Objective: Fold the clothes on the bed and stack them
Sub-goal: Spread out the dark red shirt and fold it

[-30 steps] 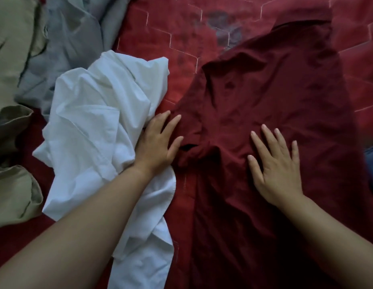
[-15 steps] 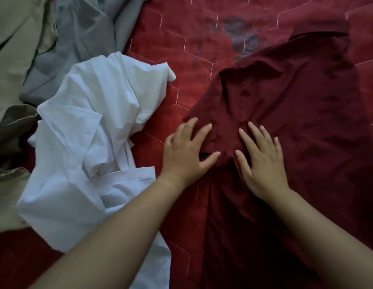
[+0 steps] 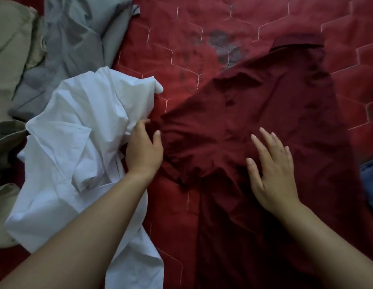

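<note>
A dark maroon shirt [image 3: 275,113] lies spread on the red quilted bed [image 3: 181,44], collar at the far right, one sleeve stretched out to the left. My left hand [image 3: 144,151] pinches the end of that sleeve between thumb and fingers, right beside a crumpled white shirt [image 3: 77,142]. My right hand [image 3: 271,172] lies flat on the maroon shirt's body with fingers spread, holding nothing.
A grey garment [image 3: 77,38] and a khaki garment [image 3: 10,59] lie heaped at the far left. More khaki cloth [image 3: 4,215] sits at the left edge. A bit of blue fabric [image 3: 371,180] shows at the right edge.
My left hand moved left and drew the maroon sleeve outward, now pinching its end. My right hand slid right across the shirt body. The white shirt has shifted slightly.
</note>
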The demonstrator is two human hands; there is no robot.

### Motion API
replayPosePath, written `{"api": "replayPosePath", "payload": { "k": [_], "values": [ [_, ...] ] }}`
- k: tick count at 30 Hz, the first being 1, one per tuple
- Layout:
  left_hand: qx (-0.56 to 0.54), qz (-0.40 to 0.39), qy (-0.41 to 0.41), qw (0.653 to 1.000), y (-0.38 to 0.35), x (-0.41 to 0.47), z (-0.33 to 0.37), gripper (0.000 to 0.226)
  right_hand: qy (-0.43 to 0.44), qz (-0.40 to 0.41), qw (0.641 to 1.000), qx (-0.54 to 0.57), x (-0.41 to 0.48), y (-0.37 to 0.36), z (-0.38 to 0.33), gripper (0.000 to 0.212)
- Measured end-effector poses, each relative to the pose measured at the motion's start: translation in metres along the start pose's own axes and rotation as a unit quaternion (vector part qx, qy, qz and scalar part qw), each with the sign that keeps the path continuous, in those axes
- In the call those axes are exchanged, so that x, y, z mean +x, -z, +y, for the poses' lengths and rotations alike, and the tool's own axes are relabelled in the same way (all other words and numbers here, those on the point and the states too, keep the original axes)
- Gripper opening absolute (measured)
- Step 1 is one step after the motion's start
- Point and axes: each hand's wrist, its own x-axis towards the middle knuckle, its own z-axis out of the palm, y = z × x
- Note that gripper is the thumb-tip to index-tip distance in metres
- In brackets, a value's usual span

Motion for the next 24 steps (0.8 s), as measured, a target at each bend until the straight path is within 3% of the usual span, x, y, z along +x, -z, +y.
{"api": "replayPosePath", "payload": {
  "k": [4, 6, 10, 13, 21, 23, 24],
  "values": [
    [-0.009, -0.086, -0.050, 0.995, -0.014, -0.005, 0.011, 0.062, -0.049, -0.038, 0.997, -0.037, -0.008, 0.004, 0.015, 0.056],
    [0.038, -0.099, -0.045, 0.993, -0.023, -0.007, 0.017, 0.068, -0.060, -0.043, 0.996, -0.050, -0.014, 0.005, 0.023, 0.054],
    [0.098, -0.088, -0.026, 0.991, -0.028, -0.012, 0.023, 0.036, -0.091, -0.019, 0.991, -0.096, -0.027, 0.010, 0.036, 0.055],
    [0.128, -0.068, -0.059, 0.988, -0.025, -0.015, 0.024, 0.022, -0.094, -0.076, 0.984, -0.127, -0.034, 0.013, 0.046, 0.061],
    [0.040, 0.001, -0.101, 0.994, -0.009, -0.036, 0.098, 0.025, -0.096, -0.013, 0.995, -0.027, -0.064, 0.058, 0.073, 0.061],
    [0.029, -0.022, -0.147, 0.988, -0.019, -0.059, 0.133, 0.034, -0.103, -0.006, 0.994, -0.027, -0.076, 0.073, 0.080, 0.060],
    [0.012, -0.072, -0.171, 0.983, -0.027, -0.074, 0.148, 0.041, -0.106, -0.005, 0.994, -0.029, -0.082, 0.080, 0.084, 0.062]
  ]
}}
